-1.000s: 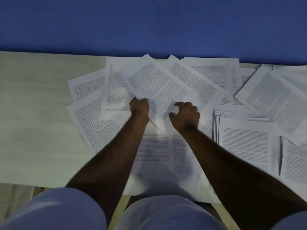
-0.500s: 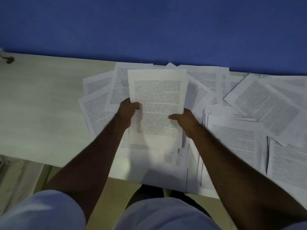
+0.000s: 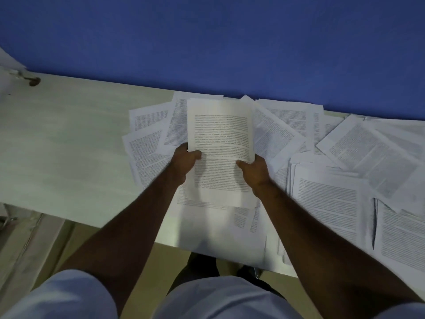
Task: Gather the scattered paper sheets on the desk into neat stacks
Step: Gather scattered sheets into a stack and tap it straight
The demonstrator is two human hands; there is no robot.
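Observation:
A printed paper sheet [image 3: 220,134] is held upright-facing above the desk, square to me. My left hand [image 3: 184,163] grips its left edge with the thumb on top, and my right hand [image 3: 254,169] grips its right edge the same way. Beneath and around it, several printed sheets [image 3: 149,148] lie scattered and overlapping on the pale desk [image 3: 64,143]. A rough stack of sheets [image 3: 326,203] lies just right of my right arm, and more loose sheets [image 3: 372,153] spread to the far right.
A blue wall [image 3: 207,42] runs behind the desk. The desk's left half carries no paper. A small brown knob-like object [image 3: 34,81] sits at the desk's far left corner. The floor and my dark shoes [image 3: 202,268] show below the front edge.
Both hands took a sheet off the pile, lifted it and turned it square to me. The view has shifted right and down slightly.

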